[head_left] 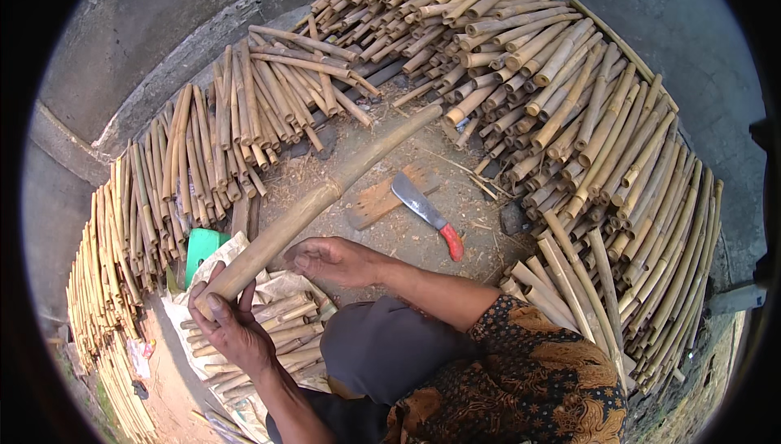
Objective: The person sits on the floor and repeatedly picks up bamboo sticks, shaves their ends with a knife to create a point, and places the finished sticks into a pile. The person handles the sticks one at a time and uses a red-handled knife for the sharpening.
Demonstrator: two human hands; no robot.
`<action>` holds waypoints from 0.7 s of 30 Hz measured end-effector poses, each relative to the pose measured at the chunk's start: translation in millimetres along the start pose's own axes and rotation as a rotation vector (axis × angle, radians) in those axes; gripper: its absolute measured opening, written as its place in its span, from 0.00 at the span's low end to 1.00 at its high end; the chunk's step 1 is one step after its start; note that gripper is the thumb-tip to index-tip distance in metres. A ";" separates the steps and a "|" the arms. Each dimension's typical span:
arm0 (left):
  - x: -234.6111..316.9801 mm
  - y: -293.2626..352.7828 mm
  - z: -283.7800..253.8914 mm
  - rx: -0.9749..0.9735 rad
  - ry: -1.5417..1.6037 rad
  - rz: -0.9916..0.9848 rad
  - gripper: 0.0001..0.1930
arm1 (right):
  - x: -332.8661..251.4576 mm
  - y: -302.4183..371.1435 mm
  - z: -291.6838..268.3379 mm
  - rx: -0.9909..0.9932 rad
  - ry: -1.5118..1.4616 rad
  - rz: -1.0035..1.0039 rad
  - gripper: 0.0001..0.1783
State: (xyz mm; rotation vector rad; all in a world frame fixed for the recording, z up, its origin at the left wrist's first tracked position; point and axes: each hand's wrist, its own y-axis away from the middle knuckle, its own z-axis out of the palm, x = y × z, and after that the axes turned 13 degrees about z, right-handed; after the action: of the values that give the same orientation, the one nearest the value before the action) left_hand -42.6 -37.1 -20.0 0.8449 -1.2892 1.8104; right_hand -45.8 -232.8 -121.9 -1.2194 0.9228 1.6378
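Note:
A long bamboo pole [325,192] slants up from lower left to upper right, a node near its middle. Its near end is gripped by my left hand [236,326], fingers wrapped around it. Close below the pole, my right hand [338,262] is open with its fingers stretched to the left; it seems not to touch the bamboo. On the ground in front of me lies a machete [419,202] with a red handle. The blade's back end rests by a worn wooden board [382,200].
Big stacks of cut bamboo [561,94] curve around the far and right sides, and more bamboo [236,111] leans along the left wall. A green plastic object [203,249] stands by a whitish sack [183,318] with short bamboo pieces [285,338] on it. Split bamboo lengths [578,281] lie at right.

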 end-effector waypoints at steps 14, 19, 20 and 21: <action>-16.3 -30.0 -38.4 0.188 -0.051 -0.019 0.23 | 242.1 128.1 -200.1 0.924 0.794 1.109 0.27; -16.3 -47.6 -22.7 0.359 -0.092 0.102 0.26 | 213.3 134.2 -158.7 0.825 -0.193 0.631 0.15; -14.1 -50.2 -20.8 0.417 -0.075 0.117 0.26 | 197.6 140.5 -144.4 0.818 -0.426 0.636 0.14; -11.7 -51.8 -18.4 0.365 0.052 0.113 0.26 | 180.0 142.7 -130.6 0.775 -0.679 0.581 0.12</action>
State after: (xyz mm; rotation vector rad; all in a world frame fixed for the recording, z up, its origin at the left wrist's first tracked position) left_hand 6.0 -10.6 -10.9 0.9248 -1.0038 2.1838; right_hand -162.8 -363.9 -319.3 0.1575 1.3252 1.6771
